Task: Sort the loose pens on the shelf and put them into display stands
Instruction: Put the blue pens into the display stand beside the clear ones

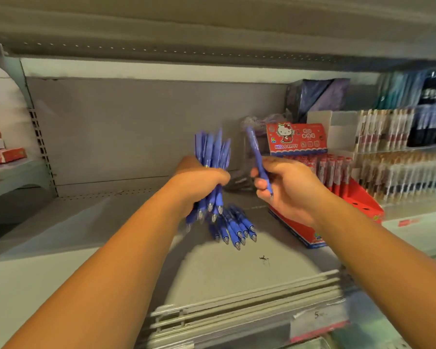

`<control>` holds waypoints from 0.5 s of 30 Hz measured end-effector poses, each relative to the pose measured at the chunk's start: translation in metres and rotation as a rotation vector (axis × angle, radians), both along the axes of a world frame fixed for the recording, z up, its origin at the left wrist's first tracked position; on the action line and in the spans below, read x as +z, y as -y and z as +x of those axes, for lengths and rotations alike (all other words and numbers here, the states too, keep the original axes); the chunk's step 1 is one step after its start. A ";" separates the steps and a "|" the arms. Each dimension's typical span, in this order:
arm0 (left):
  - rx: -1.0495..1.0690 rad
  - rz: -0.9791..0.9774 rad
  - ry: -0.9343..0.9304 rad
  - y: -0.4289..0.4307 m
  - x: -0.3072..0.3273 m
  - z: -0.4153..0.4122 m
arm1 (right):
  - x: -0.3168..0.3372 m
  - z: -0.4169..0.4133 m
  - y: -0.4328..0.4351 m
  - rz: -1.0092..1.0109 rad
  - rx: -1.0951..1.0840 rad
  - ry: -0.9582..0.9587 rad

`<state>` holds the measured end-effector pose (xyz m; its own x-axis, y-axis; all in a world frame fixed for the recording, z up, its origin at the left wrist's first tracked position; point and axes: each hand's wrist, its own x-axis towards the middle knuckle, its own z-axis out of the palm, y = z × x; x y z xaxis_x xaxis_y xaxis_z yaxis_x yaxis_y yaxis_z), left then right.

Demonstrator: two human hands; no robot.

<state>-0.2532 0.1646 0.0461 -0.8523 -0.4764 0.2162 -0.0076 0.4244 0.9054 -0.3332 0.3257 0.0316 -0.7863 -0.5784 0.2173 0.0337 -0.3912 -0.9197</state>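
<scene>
Two bare forearms reach forward over the shelf, side by side. The left hand has its fingers curled tight around a thick bundle of blue pens. The bundle stands almost upright, with the tips down and the top ends fanned out above the fist. The right hand pinches a single blue pen between thumb and fingers. Its tip points down and its top leans a little toward the bundle. The two hands are near each other but apart.

At the front edge of the shelf runs a pale price rail, and a price label with a red lower band sits on its right part. The shelf itself is grey. A small heap of loose blue pens lies on it just below the left hand, tips toward the front. Behind is a plain grey back panel, and an upper shelf closes the view on top.

To the right, partly behind the right wrist, stands a red display stand with a cartoon cat on its header card. Red pens stand upright in its back rows. Further right is a clear tiered stand with rows of pens, too blurred to tell more. Far left, red boxes lie on a neighbour shelf.
</scene>
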 end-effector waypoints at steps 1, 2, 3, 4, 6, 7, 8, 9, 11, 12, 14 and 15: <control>-0.054 0.060 -0.088 -0.010 0.002 0.000 | 0.000 0.004 -0.011 -0.057 0.028 0.030; -0.116 0.108 -0.154 -0.021 0.003 0.000 | -0.001 0.008 -0.022 -0.095 0.049 0.042; -0.172 0.134 -0.204 -0.032 0.004 0.000 | -0.002 0.011 -0.033 -0.124 0.056 0.043; -0.222 0.141 -0.242 -0.045 0.005 0.001 | -0.003 0.014 -0.046 -0.150 0.050 0.039; -0.316 0.163 -0.310 -0.076 0.005 0.005 | -0.002 0.020 -0.072 -0.199 0.020 0.029; -0.350 0.169 -0.341 -0.093 0.004 0.005 | -0.001 0.022 -0.087 -0.225 0.005 0.024; -0.376 0.162 -0.374 -0.110 0.003 0.005 | 0.000 0.024 -0.103 -0.251 -0.008 0.015; -0.400 0.153 -0.413 -0.128 0.001 0.004 | 0.000 0.025 -0.119 -0.277 -0.016 0.003; -0.443 0.157 -0.477 -0.163 -0.002 0.000 | 0.000 0.027 -0.153 -0.320 -0.022 -0.026; -0.471 0.167 -0.486 -0.182 -0.004 -0.003 | 0.000 0.026 -0.171 -0.338 -0.027 -0.039; -0.540 0.176 -0.484 -0.220 -0.006 -0.009 | -0.001 0.025 -0.211 -0.358 -0.066 -0.054; -0.583 0.182 -0.489 -0.240 -0.006 -0.012 | -0.002 0.023 -0.232 -0.359 -0.090 -0.061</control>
